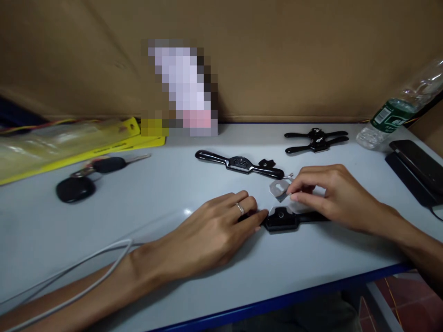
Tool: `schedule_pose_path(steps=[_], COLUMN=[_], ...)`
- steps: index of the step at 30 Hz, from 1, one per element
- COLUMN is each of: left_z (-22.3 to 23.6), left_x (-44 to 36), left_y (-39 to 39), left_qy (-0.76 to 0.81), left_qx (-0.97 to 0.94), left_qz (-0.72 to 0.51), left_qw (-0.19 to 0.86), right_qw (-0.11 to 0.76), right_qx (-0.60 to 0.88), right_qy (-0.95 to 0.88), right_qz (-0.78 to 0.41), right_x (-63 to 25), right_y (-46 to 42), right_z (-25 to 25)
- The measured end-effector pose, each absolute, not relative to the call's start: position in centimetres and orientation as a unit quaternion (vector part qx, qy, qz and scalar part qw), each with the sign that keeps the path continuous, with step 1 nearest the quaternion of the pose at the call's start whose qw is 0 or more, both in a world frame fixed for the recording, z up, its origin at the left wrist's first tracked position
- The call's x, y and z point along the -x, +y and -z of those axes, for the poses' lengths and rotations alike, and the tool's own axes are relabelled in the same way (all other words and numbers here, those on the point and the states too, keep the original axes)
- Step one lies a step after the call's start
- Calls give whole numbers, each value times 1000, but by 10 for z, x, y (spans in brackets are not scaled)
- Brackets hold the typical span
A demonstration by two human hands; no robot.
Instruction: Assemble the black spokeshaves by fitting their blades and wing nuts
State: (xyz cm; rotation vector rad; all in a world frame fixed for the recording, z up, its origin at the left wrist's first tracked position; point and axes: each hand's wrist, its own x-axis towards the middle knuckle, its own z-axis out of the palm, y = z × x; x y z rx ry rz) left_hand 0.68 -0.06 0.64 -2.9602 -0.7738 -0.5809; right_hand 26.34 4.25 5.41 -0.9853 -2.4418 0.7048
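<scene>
closest in, holding one handle of a black tool (282, 223) against the white table (194, 288) with the left hand (218, 221), fingers bent over it. just past its middle, pinching a flat metal blade (277, 188) between thumb and fingers of the right hand (328, 193). a little farther, can see a black key fob (75, 189) off to the left and a second black tool (239, 162) beside a small dark plate (266, 163). farther still, can see two black tools (318, 143) side by side, near a clear bottle (391, 117).
</scene>
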Motion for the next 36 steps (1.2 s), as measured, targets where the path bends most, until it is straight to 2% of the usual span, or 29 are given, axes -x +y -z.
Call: schedule_pose_path(steps=[6,18,28,33,36], left_z=[-7,-6,-6,-7,-7], left_x=[-8,-7,-7,-7,-6], left_y=[-1,0,-1,-1,-1], left_qy=[-251,-250,-251,-249,-251], left_qx=[949,950,950,950,949], left_qz=[191,187,183,189,189], left_qw=[14,16,4,13,12], right_qw=[249,217,202,167,185], right_qx=[302,277,237,241,272], right_qy=[-881,-898,-932,-925,-906], right_qz=[-265,-264,-184,-241,-265], right_x=[-248,-248,-247,-248,-247], right_y=[29,30,31,31,33], right_z=[-39,-28,-20,-26,-26])
